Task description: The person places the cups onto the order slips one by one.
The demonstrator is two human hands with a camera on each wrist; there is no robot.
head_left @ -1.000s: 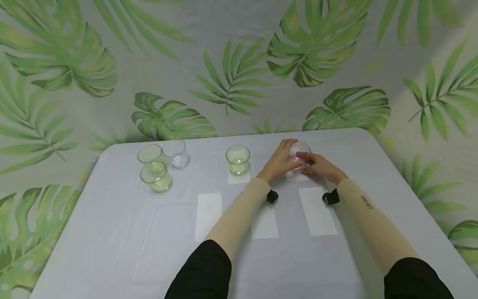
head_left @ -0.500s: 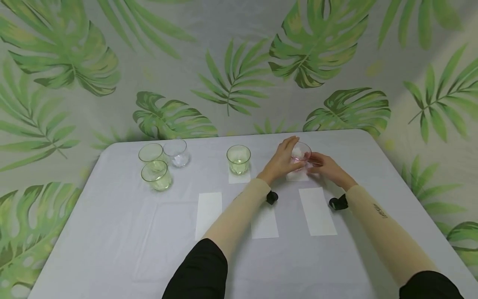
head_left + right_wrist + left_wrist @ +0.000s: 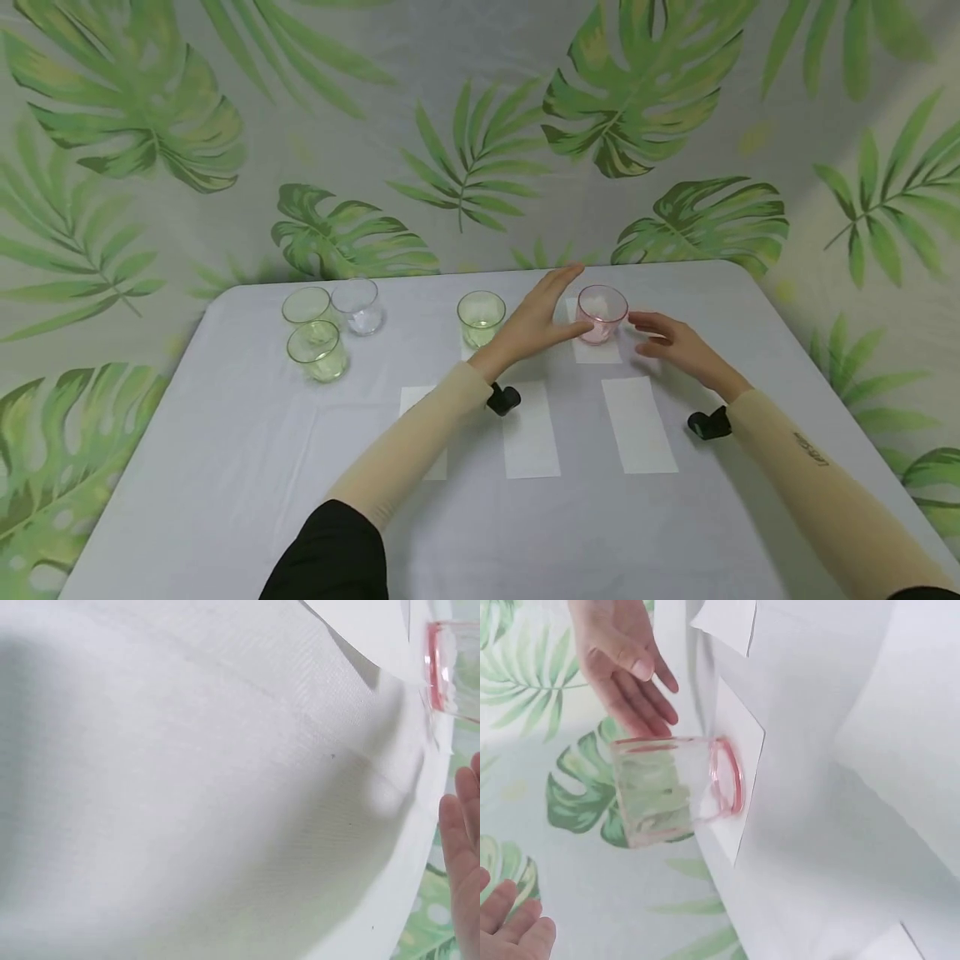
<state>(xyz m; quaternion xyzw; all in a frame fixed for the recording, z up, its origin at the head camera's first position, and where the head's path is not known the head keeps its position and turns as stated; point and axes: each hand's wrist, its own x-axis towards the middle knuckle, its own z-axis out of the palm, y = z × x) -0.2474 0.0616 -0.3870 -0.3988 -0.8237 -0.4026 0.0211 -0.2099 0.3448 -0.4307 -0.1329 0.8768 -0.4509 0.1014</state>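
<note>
- Now, look at the pink glass (image 3: 602, 314): see-through, gently tinted, pale along the wall and deeper pink at the round rim and the thick base.
- It stands upright on a white card (image 3: 597, 355) toward the far right of the white table (image 3: 585, 533), open mouth up.
- Through its wall, from the left wrist, the leaf print of the backdrop (image 3: 480, 150) shows green and softly blurred.
- And the base catches the light, bright glints running along that pink band!
- Left hand (image 3: 529, 323): wide open, fingers straight, thumb spread well away, holding nothing; the thumb tip overlaps the glass in the head view, and whether it touches I cannot tell.
- Right hand (image 3: 681, 347): loosely open, fingers slightly bent, gripping nothing, just beside the glass on its right.
- Over to the left, a green glass (image 3: 481, 312) stands upright, partly behind the left hand.
- Farther left, three more cluster together: two green ones and a clear glass (image 3: 358, 308).
</note>
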